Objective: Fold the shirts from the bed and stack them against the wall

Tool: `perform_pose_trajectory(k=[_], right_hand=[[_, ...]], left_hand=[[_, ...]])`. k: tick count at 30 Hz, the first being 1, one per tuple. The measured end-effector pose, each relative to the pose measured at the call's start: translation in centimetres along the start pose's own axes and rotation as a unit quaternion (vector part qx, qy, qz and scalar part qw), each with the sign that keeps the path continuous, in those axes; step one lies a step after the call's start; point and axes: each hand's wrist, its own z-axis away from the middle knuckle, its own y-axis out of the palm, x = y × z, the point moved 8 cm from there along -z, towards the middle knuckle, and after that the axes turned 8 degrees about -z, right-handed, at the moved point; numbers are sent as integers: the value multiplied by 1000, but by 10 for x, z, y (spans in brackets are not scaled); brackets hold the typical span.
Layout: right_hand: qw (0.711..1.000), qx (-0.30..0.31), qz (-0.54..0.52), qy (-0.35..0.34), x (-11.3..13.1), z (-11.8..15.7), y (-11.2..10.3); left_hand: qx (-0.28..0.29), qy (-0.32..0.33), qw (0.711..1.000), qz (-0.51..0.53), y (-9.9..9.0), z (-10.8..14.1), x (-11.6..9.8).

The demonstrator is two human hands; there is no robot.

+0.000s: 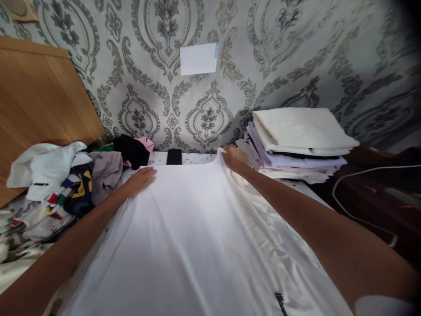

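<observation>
A large white cloth [184,219] lies spread out in front of me, with a shinier, creased white part along its right side and small dark lettering low on the right. My left hand [141,181] rests flat on the cloth's far left corner, fingers stretched out. At the far right corner my right hand [234,158] pinches the cloth's edge, which is lifted slightly there. A dark flat object [174,156] lies just beyond the cloth's far edge, between the two hands.
Folded clothes [302,131] are stacked at the right, behind my right forearm. Rumpled clothes [49,188] are heaped at the left beside a wooden panel [42,96]. A patterned wall [207,118] bearing a white paper [198,59] stands behind. A white cable [348,210] curves at the right.
</observation>
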Motion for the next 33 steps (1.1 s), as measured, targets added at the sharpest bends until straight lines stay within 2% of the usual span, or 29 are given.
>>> perform_pose_trajectory(k=[2,4,8,10,11,12,13,14,15,16,19,21,23,25,27,30,33], right_hand=[[1000,-8,9,1,-1,0,-3],[1000,-21,16,3,1,2,-6],[998,-44,6,-42,27,30,-2],[992,-14,-19,-125,55,60,17],[983,14,-35,-178,70,79,29],[958,59,-72,-271,90,101,42],[932,99,-99,-334,104,122,54],[917,125,-110,-363,111,137,63],[911,142,-112,-371,114,145,70],[919,147,-102,-352,112,147,73],[958,122,-64,-252,90,138,67],[964,97,-62,-238,75,139,52],[961,67,-71,-260,60,151,34],[962,35,-78,-261,39,165,15],[971,18,-74,-225,14,177,0],[984,35,-59,-165,-16,189,-10],[985,42,-57,-159,-23,201,-10]], left_hand=[[-41,16,999,20,-13,10,-11],[-68,39,997,25,-24,30,-32],[-31,98,994,19,-25,75,-74],[-18,107,994,9,-19,91,-82],[-15,103,995,-3,-16,96,-80],[-11,92,996,-19,-12,98,-74],[-4,75,996,-38,-8,97,-65],[4,51,997,-58,-5,94,-53],[13,22,997,-79,-4,89,-38],[20,-9,995,-98,-4,84,-22],[19,-78,987,-142,-13,70,15],[13,-102,981,-166,-21,62,25],[1,-106,974,-200,-29,55,20],[-22,-88,972,-218,-35,44,-1],[-45,-49,981,-180,-38,24,-36],[-57,36,996,-50,-33,-26,-107],[-31,120,991,46,-17,-91,-186]])
